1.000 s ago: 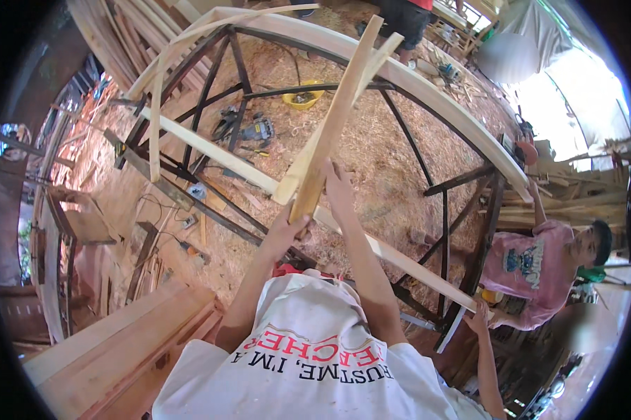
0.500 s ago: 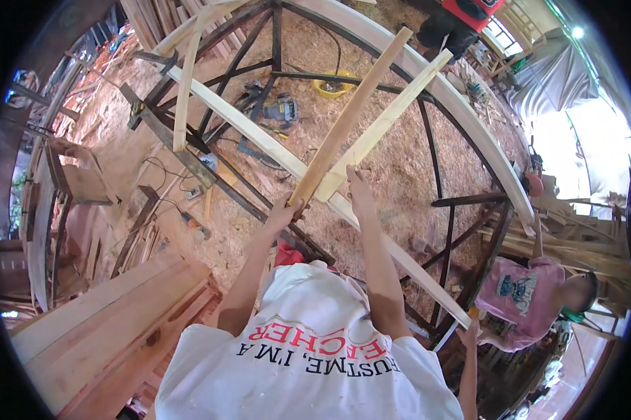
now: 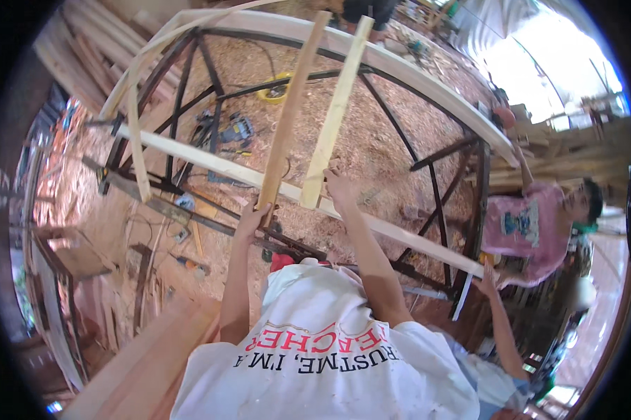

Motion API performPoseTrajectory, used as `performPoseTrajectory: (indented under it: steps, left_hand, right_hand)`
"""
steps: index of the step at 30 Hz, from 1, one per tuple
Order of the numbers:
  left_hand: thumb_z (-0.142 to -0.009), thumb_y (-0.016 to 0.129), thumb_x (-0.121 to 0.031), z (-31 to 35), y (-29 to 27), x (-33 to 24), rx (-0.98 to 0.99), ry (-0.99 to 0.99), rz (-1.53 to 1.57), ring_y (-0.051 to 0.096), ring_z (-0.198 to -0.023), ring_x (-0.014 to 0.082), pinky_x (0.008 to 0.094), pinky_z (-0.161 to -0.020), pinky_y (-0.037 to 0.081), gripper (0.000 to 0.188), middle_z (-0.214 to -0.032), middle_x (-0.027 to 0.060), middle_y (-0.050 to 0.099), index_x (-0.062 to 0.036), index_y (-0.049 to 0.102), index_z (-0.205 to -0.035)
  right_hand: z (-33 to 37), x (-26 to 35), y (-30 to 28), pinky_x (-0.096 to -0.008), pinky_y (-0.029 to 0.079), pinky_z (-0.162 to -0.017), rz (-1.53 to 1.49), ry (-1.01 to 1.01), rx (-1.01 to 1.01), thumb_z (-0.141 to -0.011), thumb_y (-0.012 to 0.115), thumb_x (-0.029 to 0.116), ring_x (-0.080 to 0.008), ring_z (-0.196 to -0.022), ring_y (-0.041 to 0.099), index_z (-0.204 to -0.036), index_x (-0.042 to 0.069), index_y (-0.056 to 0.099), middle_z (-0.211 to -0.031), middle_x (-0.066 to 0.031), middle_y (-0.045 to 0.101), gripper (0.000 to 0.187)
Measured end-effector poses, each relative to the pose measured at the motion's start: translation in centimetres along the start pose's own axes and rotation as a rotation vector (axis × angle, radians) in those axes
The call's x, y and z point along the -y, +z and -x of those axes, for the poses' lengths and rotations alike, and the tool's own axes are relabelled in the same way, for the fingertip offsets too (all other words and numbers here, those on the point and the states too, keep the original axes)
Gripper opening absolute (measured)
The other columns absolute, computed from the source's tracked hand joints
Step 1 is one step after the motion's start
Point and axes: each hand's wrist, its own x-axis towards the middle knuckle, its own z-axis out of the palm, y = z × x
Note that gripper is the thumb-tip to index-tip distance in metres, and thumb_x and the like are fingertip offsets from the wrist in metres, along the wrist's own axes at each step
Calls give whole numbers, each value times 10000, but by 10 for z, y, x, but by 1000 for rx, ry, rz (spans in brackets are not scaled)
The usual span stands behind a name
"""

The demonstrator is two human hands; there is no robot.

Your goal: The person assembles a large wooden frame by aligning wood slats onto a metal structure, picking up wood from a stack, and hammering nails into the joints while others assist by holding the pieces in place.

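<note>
My left hand [image 3: 251,220] is closed around the lower end of a brownish wooden strip [image 3: 291,112]. My right hand [image 3: 338,187] grips a paler wooden strip [image 3: 338,115] near its lower end. Both strips point away from me, side by side with a gap between them. Their far ends reach a curved pale board [image 3: 399,63] on a dark metal frame [image 3: 389,115]. Beneath their near parts, a long pale wooden beam [image 3: 217,164] crosses the frame from upper left to lower right.
At the right, a person in a pink shirt [image 3: 522,231] reaches to the curved board's end. Another person's hand [image 3: 489,280] is at the beam's right end. A power tool [image 3: 237,130] and a yellow basin [image 3: 273,87] stand on the shavings. Thick planks [image 3: 140,364] lie lower left.
The view has turned, shifting the frame left. The strips' near ends, close together before, are now apart, and the strips run nearly parallel. Both hands keep their grip.
</note>
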Motion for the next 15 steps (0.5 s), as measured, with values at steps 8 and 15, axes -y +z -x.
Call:
performPoseTrajectory:
  steps: [8,15]
  left_hand:
    - [-1008,605,-323,-23,18,-18,81,58,-174,676,-1000,211,319,-757,538,447,-1205,117,678,2,578,-1314]
    - [-1007,610,-337,-73,-17,12,-25,107,-481,665,-995,232,338,-772,539,505,-1187,183,668,79,563,-1288]
  right_hand:
    - [-26,-50,-49,-461,522,-882,368,-624,-170,-924,636,360,-332,-970,673,-1192,9,670,-1025,-203,700,443]
    - [128,-28,-154,-415,523,-805,6,-289,-200,-886,613,447,-307,-887,689,-1102,-30,675,-911,-197,717,527]
